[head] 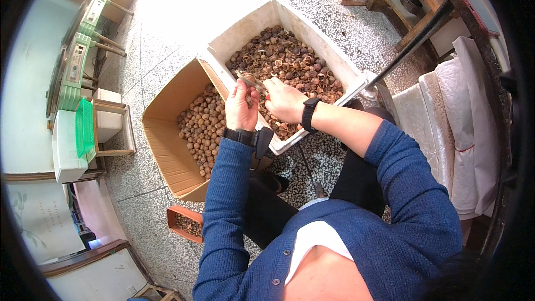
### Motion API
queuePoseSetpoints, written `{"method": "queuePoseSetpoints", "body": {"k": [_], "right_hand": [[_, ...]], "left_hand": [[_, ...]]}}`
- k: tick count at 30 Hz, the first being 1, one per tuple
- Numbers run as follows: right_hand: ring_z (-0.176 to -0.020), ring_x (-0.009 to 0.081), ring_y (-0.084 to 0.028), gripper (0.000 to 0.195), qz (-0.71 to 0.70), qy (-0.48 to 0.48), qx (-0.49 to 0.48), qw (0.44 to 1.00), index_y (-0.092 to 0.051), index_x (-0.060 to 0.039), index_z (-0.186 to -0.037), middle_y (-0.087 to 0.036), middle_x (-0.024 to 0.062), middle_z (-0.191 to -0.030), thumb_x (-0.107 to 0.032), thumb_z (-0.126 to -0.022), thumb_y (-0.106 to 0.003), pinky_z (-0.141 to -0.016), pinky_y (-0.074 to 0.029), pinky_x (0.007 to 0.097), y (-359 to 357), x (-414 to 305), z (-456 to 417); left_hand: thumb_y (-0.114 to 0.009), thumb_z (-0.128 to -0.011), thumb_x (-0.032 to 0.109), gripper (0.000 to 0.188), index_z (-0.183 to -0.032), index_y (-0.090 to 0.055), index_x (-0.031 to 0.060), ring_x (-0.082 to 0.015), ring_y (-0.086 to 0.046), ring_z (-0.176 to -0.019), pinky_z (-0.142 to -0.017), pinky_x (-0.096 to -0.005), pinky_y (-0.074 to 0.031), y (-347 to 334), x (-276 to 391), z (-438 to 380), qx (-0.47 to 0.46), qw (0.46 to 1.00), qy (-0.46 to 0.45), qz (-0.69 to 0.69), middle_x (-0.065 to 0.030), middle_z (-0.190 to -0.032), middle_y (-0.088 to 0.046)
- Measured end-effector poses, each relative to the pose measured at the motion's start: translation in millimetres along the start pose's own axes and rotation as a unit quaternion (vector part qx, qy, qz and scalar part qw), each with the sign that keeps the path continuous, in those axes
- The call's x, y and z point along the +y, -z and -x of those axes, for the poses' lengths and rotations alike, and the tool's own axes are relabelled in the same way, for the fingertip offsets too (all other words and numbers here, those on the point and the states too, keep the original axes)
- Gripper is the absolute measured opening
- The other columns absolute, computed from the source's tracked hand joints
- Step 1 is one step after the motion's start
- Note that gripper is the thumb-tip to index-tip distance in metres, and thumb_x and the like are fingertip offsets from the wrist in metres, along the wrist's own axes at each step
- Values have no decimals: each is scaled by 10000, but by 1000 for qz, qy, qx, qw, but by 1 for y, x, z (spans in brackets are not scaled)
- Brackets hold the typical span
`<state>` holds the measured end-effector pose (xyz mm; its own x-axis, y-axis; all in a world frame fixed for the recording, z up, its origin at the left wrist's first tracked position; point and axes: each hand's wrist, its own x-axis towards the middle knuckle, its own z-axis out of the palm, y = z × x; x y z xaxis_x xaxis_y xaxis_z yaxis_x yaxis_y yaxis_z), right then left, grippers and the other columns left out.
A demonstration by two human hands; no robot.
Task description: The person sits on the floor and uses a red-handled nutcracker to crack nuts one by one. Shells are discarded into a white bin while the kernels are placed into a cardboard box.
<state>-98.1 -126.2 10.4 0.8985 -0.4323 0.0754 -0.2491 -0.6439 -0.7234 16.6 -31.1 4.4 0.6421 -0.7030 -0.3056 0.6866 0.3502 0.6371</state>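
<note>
My right hand (284,99) is closed around a small metal hand tool (250,78), whose exact kind I cannot make out. My left hand (241,108) is raised beside it, fingers curled around a small brownish piece (249,100), partly hidden, at the tool's near side. Both hands are over the near left wall of a white foam box (234,46). Split brown husks and dark round nuts (292,62) fill its bottom. Against that wall stands an open cardboard box (167,142) with many tan, walnut-like nuts (202,121) inside.
A small terracotta-coloured trough (186,223) of brown bits sits on the speckled floor (138,200). At right are a dark pole (411,44), wrapped white sheets (455,133) and a phone (478,10) on a table edge. A green basket (85,127) stands left.
</note>
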Motion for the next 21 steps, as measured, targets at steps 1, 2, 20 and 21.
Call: {"method": "queuePoseSetpoints", "body": {"k": [1, 2, 20, 21], "right_hand": [[-908, 414, -587, 251, 3, -1, -2, 1000, -461, 26, -1005, -543, 270, -1016, -183, -867, -482, -791, -480, 467, 0, 0, 0], [-904, 416, -587, 255, 6, -2, -4, 1000, -457, 29, -1005, -544, 273, -1011, -183, -866, -480, -790, -481, 466, 1, -1, -1], [-998, 393, -566, 301, -10, -34, -28, 999, -478, 26, -1054, -539, 268, -1071, -213, -871, -478, -870, -459, 455, 4, -5, -3], [-1001, 394, -564, 299, -45, -40, -33, 998, -482, 21, -1055, -540, 267, -1074, -215, -870, -479, -874, -456, 455, 5, -4, -3]], "left_hand": [[-569, -941, 175, 184, -1024, -573, 11, -126, -534, -747, -664, -227, -493, 0, 1, 0, 0, 1000, 0, 0, -56, -891, -590], [-566, -943, 176, 186, -1029, -574, 11, -125, -535, -749, -664, -227, -494, 1, 1, 0, 0, 1000, 0, 0, -56, -894, -592], [-582, -934, 151, 151, -1003, -582, 17, -146, -569, -771, -702, -245, -508, 1, 5, -3, -5, 1000, 0, -8, -61, -907, -611], [-586, -932, 152, 151, -1001, -583, 18, -147, -570, -772, -704, -246, -510, 0, 6, -3, -3, 1000, 4, -10, -60, -907, -611]]}}
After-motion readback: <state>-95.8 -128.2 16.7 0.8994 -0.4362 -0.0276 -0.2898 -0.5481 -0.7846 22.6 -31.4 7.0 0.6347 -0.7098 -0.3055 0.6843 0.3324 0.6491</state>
